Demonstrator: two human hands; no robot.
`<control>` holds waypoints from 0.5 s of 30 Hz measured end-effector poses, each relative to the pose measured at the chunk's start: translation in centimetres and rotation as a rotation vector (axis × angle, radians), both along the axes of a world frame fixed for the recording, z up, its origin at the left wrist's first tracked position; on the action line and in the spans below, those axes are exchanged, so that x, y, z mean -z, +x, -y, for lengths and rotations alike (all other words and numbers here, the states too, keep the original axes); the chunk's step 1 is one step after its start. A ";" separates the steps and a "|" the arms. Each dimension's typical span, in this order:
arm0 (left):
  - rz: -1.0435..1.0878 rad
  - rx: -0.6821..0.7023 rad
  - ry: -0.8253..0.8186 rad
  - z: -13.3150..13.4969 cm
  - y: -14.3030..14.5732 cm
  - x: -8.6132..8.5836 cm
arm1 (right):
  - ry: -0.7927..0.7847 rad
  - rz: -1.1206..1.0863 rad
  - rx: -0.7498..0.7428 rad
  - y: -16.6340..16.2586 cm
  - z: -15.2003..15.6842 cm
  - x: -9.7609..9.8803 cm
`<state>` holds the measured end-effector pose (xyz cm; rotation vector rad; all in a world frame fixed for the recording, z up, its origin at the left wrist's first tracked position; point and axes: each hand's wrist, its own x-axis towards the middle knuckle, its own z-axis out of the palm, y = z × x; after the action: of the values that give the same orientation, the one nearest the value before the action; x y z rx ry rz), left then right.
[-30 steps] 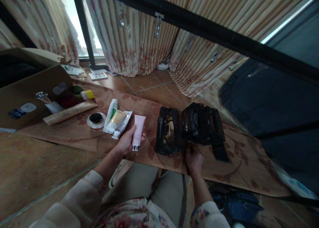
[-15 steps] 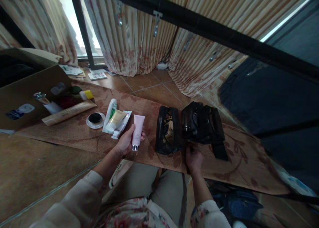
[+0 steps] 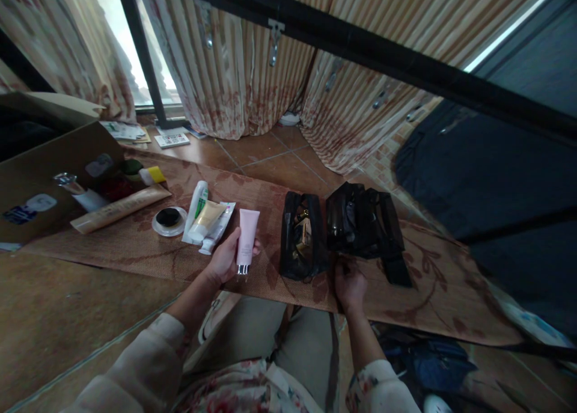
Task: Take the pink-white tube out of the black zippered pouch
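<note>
My left hand point(image 3: 224, 258) is wrapped round a pink tube point(image 3: 247, 237) with a silver cap, holding it just above the brown woven mat point(image 3: 148, 247). My right hand point(image 3: 348, 284) rests curled at the near edge of the mat, just below a black mesh organiser bag point(image 3: 363, 223); whether its fingers grip anything is unclear. A second black mesh pouch point(image 3: 300, 237) with gold items inside lies between my two hands. Left of the pink tube lie a green-and-white tube point(image 3: 196, 202), a beige tube point(image 3: 206, 219) and a white tube point(image 3: 222, 223).
A round black compact point(image 3: 168, 219) and a long tan tube point(image 3: 119, 207) lie further left on the mat, in front of an open cardboard box point(image 3: 49, 160) holding more cosmetics. Striped curtains point(image 3: 252, 70) hang behind. Dark fabric point(image 3: 487, 178) fills the right side. Papers point(image 3: 171, 139) lie on the tiled floor.
The view has shifted slightly; both hands keep nearly the same pose, the left still gripping the pink tube.
</note>
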<state>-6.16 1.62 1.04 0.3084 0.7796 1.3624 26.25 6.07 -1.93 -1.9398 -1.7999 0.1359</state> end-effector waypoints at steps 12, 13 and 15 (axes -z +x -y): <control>-0.071 -0.002 -0.116 0.2 0.1 -1.2 | -0.002 -0.095 0.049 -0.4 0.1 -0.6; -0.087 -0.004 -0.138 0.3 0.1 -1.3 | -0.005 -0.104 0.061 -0.4 0.1 -0.7; -0.122 -0.014 -0.159 0.3 0.1 -1.3 | 0.000 -0.130 0.079 -0.4 0.1 -0.7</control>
<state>-6.03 1.30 2.32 0.2633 0.9876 1.2946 25.82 6.00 -1.27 -1.9518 -1.6369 0.2299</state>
